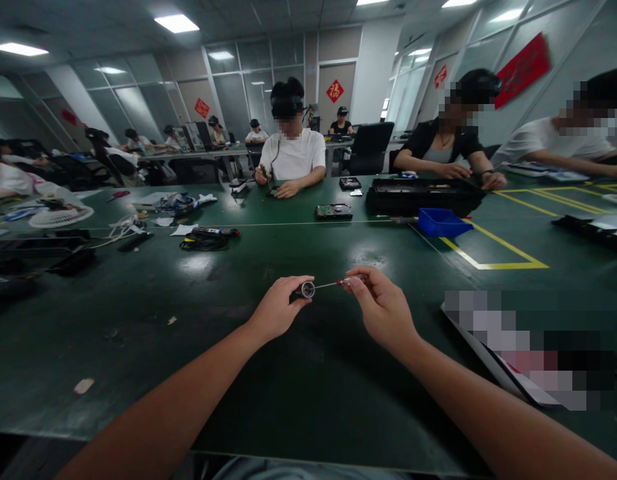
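A small round piece [307,291] held over the green table [308,400], screwdriver [342,282] at its face.
Left of the piece and farther off, I see a coiled cable [208,240]; on its near left, the left hand [277,305] pinches it between fingers; to its right, the right hand's [382,301] fingers pinch the screwdriver's handle; farther right, beyond it, a blue tray [444,223].
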A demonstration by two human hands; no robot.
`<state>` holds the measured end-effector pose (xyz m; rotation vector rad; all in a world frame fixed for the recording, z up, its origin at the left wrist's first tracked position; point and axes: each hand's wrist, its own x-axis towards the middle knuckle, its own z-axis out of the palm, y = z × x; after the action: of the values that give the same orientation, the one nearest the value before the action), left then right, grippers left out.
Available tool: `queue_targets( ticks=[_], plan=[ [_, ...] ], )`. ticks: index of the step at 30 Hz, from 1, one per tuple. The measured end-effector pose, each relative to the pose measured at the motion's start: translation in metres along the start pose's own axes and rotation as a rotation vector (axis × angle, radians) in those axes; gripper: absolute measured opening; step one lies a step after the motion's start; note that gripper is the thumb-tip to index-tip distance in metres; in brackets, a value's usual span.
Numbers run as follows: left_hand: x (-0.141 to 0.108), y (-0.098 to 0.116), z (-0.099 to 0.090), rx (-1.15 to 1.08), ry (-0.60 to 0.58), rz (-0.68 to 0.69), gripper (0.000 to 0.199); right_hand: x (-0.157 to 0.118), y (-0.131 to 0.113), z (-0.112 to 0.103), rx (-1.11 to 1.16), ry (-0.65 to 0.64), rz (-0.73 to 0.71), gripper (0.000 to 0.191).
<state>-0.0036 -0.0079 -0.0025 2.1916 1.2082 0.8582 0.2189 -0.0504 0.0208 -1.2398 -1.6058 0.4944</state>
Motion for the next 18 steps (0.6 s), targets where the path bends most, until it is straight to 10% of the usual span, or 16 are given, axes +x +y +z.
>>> queue_targets(
  ticks=[12, 18],
  plan=[
    [0.0007, -0.0023, -0.0001, 0.003, 0.008, 0.032, 0.038, 0.0011, -0.0067, -0.0053, -0.274, 0.005, -0.081, 0.047],
    [0.0009, -0.0017, -0.0003, 0.015, 0.005, 0.037, 0.038, -0.0004, -0.0063, -0.0034, -0.195, -0.085, -0.143, 0.011]
  ],
)
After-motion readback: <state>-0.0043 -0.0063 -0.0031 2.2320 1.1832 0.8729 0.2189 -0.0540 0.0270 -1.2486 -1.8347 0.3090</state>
